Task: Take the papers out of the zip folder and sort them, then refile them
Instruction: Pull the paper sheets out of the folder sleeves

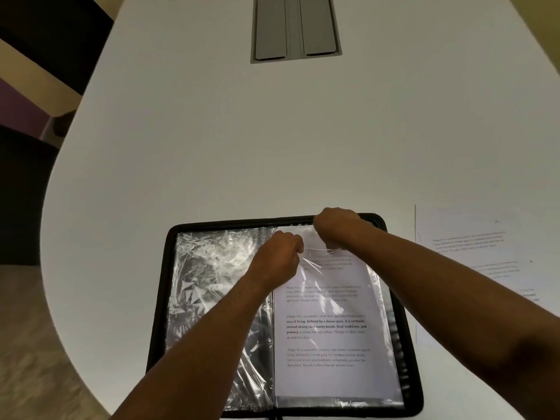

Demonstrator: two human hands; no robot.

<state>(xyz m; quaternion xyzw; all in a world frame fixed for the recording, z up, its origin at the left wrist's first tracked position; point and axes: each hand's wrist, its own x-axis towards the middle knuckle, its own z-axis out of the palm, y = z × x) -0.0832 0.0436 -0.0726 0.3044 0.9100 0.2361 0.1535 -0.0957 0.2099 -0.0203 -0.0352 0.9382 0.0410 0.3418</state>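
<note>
Zip folder [403, 328]: lies open and flat at the near edge of the tabletop [212, 131], black zipped border all round, spine running toward the person.
Printed sheet [330, 334]: sits in the folder's right half inside a clear plastic sleeve [375, 286], text side up, its top edge near the folder's far rim.
Left page: crinkled empty sleeves [212, 283], glossy and creased, nothing readable in them.
Left hand [278, 256]: fingers curled, pinching the clear film at the sleeve's mouth and drawing it taut toward the spine.
Right hand [336, 227]: curled at the far rim over the sleeve's top; it seems to nip the film or the sheet's top edge, though which one I cannot tell.
Handling, sheet: by the look of it light, thin and floppy; it will likely cling to the film, so take it by the exposed top edge and slide it straight out along its length to avoid a crease.
Handling, sleeve: soft, slippery, easily torn at the seam; best held open, not yanked.
Loose papers [478, 268]: already lying out on the tabletop, just beside the folder toward the right edge.
Grey hatch [295, 28]: set into the tabletop at the far end, well apart.
</note>
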